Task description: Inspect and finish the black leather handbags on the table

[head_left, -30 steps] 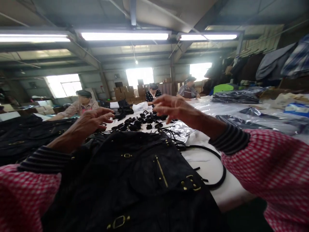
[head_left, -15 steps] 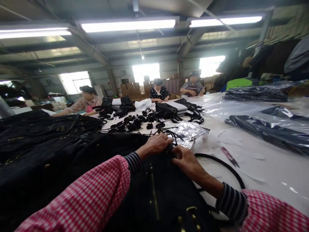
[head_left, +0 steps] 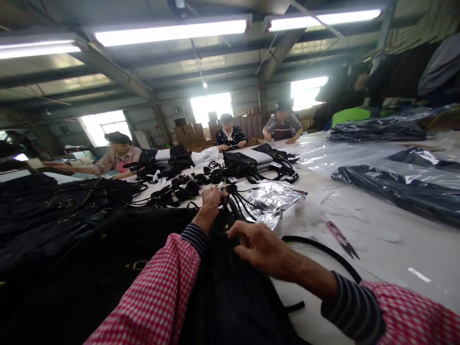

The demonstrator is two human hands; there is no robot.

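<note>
A black bag [head_left: 247, 292] with gold-coloured fittings lies in front of me. My left hand [head_left: 211, 203] is closed on its far top end, beside a bundle of thin black cords [head_left: 239, 199]. Nearer to me, my right hand [head_left: 260, 247] is at the bag's upper right edge, with curled thumb and forefinger closed on the black material. The exact spot they pinch is partly hidden. A black strap [head_left: 325, 247] curves out on the table behind my right wrist.
More black bags [head_left: 64, 206] are heaped at left. Crumpled silver foil [head_left: 269, 194], pink thread snips [head_left: 339, 237] and plastic-wrapped dark items [head_left: 395, 187] lie on the white table [head_left: 402, 268]. Black bags with white wrapping [head_left: 255, 158] stand beyond. Several people sit across the table.
The bag has turned and shifted, and its front zip no longer shows. Both hands have moved left and further apart. A person at the back has raised a hand.
</note>
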